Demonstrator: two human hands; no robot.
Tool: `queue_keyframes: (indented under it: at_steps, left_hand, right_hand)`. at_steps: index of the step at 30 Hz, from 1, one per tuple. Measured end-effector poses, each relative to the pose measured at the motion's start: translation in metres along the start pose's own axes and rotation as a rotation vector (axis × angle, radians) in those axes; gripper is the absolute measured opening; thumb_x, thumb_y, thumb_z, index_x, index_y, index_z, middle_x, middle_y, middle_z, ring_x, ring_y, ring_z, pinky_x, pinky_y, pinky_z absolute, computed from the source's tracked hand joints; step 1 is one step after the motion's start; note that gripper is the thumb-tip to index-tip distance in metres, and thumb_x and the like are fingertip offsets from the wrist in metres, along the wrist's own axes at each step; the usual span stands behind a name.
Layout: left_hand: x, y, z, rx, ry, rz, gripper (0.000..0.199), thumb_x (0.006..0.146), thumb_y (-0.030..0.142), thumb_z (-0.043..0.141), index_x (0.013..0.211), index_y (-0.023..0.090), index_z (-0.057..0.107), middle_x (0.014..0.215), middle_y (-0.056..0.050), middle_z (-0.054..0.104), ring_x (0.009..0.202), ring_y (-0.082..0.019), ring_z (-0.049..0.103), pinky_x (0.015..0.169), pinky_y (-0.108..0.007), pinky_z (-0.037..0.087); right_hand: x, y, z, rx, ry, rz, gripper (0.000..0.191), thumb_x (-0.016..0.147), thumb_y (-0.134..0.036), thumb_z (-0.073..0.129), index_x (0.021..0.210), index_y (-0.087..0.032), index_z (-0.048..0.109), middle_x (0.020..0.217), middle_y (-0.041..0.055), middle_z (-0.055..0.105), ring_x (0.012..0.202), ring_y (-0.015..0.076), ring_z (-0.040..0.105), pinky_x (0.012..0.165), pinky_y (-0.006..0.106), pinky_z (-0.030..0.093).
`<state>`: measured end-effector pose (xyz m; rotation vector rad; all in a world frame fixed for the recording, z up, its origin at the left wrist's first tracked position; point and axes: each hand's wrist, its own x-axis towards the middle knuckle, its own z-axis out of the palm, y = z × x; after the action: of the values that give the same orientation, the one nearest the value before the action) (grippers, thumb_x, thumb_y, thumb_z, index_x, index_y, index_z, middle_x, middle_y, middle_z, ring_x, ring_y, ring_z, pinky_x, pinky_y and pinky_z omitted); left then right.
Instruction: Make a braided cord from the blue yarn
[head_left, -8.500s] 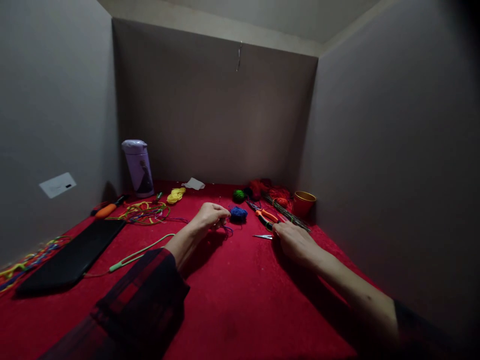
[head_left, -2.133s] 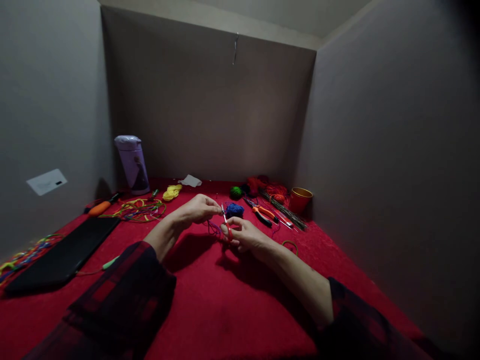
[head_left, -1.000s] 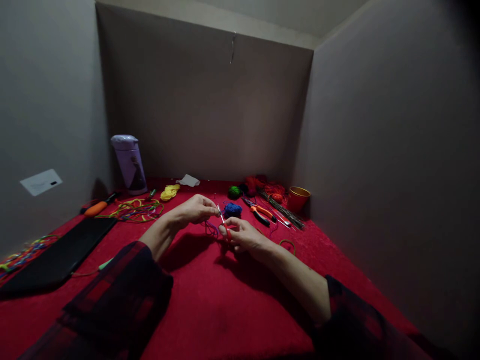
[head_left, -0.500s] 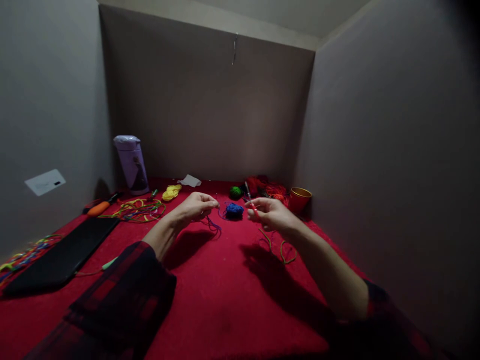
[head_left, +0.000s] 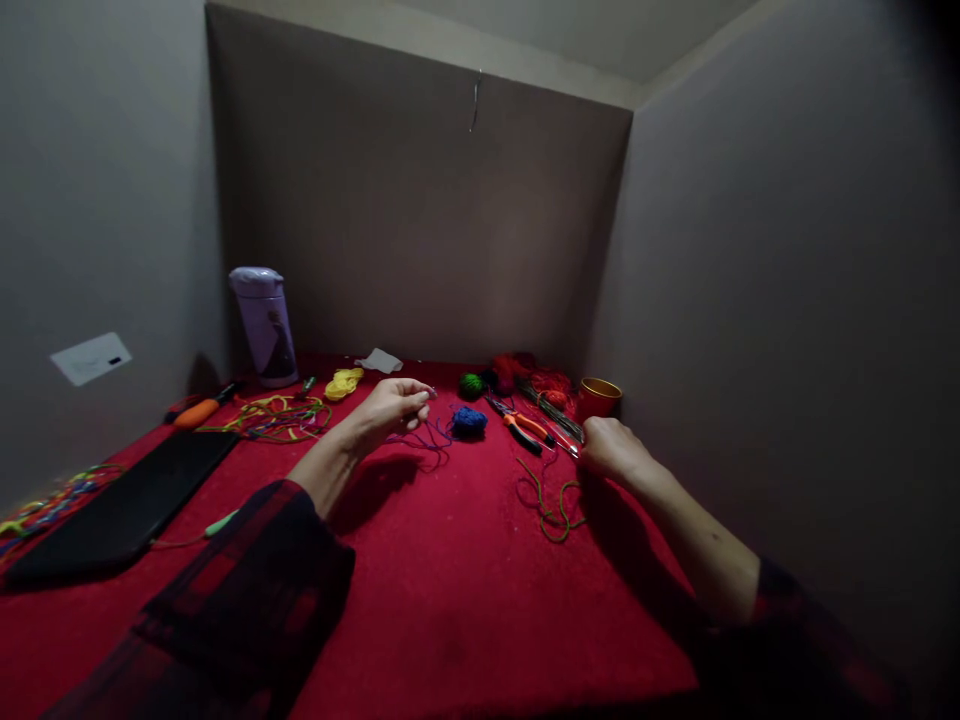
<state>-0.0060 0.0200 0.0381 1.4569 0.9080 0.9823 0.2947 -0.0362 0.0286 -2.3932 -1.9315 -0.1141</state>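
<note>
My left hand (head_left: 394, 408) is raised over the red cloth with its thumb and fingertips pinched on something tiny. Purple thread (head_left: 431, 440) trails beneath it toward a blue yarn ball (head_left: 469, 421). On the right, my right hand (head_left: 616, 450) is low beside a thin metal tool (head_left: 568, 447), just in front of the red cup (head_left: 600, 397). Its fingertips are hidden behind the back of the hand. Orange-and-black pliers (head_left: 529, 428) lie to its left, and a loose green cord (head_left: 553, 520) lies nearer to me.
At the back left stands a lilac flask (head_left: 262, 325). Yellow yarn (head_left: 344, 384), tangled cords (head_left: 281, 420), an orange-handled tool (head_left: 196, 413) and a black tablet-like slab (head_left: 127, 510) lie on the left. A green yarn ball (head_left: 471, 386) sits at the back. Grey walls enclose the table.
My right hand has moved right and down from beside the blue yarn, taking the red-handled tool away and uncovering the pliers. My left hand has barely moved.
</note>
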Motion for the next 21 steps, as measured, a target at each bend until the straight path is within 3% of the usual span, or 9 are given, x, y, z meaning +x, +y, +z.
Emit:
queue_keyframes:
  at_steps: [4,8,11,14,17,21]
  left_hand:
    - [-0.001,0.003,0.002,-0.052,-0.037,-0.024,0.008,0.078,0.012,0.051,0.085,0.01,0.051,0.059,-0.001,0.054,0.039,-0.004,0.044,0.038,-0.016,0.024]
    - [-0.005,0.006,0.005,-0.074,-0.052,-0.018,0.011,0.077,0.005,0.046,0.085,0.01,0.05,0.06,-0.002,0.057,0.042,-0.005,0.047,0.04,-0.017,0.028]
    - [-0.007,0.007,0.007,-0.08,-0.073,-0.017,0.009,0.076,0.006,0.047,0.084,0.009,0.05,0.064,-0.004,0.058,0.045,-0.006,0.049,0.042,-0.018,0.032]
    - [-0.008,0.006,0.008,-0.079,-0.093,-0.025,0.006,0.076,0.01,0.05,0.081,0.008,0.052,0.065,-0.005,0.06,0.046,-0.006,0.05,0.043,-0.018,0.032]
    - [-0.008,0.005,0.009,-0.071,-0.141,-0.014,0.01,0.074,0.017,0.057,0.079,0.008,0.056,0.066,-0.006,0.061,0.047,-0.007,0.051,0.043,-0.018,0.033]
    - [-0.007,0.002,0.009,0.007,-0.261,0.032,0.023,0.073,0.029,0.06,0.074,0.006,0.061,0.056,-0.006,0.059,0.042,-0.007,0.046,0.041,-0.019,0.029]
  right_hand:
    - [-0.002,-0.006,0.001,-0.059,-0.059,-0.082,0.023,0.078,-0.019,0.049,0.092,-0.013,0.065,0.093,0.019,0.064,0.084,0.0266,0.062,0.059,0.029,0.039]
    - [-0.01,-0.028,-0.009,-0.084,0.074,-0.113,0.018,0.075,-0.019,0.052,0.084,-0.014,0.068,0.088,0.0176,0.066,0.083,0.0287,0.062,0.06,0.031,0.04]
    - [-0.014,-0.053,-0.014,0.238,0.205,-0.228,0.019,0.078,-0.025,0.051,0.082,-0.019,0.069,0.085,0.0114,0.068,0.08,0.0249,0.062,0.062,0.031,0.041]
    - [-0.011,-0.083,-0.008,0.684,0.218,-0.394,0.018,0.076,-0.021,0.051,0.081,-0.02,0.068,0.08,0.0058,0.068,0.074,0.0175,0.061,0.064,0.027,0.042]
    - [-0.003,-0.113,0.006,1.008,0.19,-0.409,0.017,0.073,-0.024,0.055,0.084,-0.017,0.066,0.076,0.0054,0.068,0.067,0.0159,0.06,0.059,0.026,0.043]
    - [0.008,-0.143,0.02,1.294,0.184,-0.356,0.032,0.066,-0.038,0.064,0.087,-0.014,0.065,0.069,0.0046,0.065,0.06,0.0147,0.058,0.054,0.026,0.043]
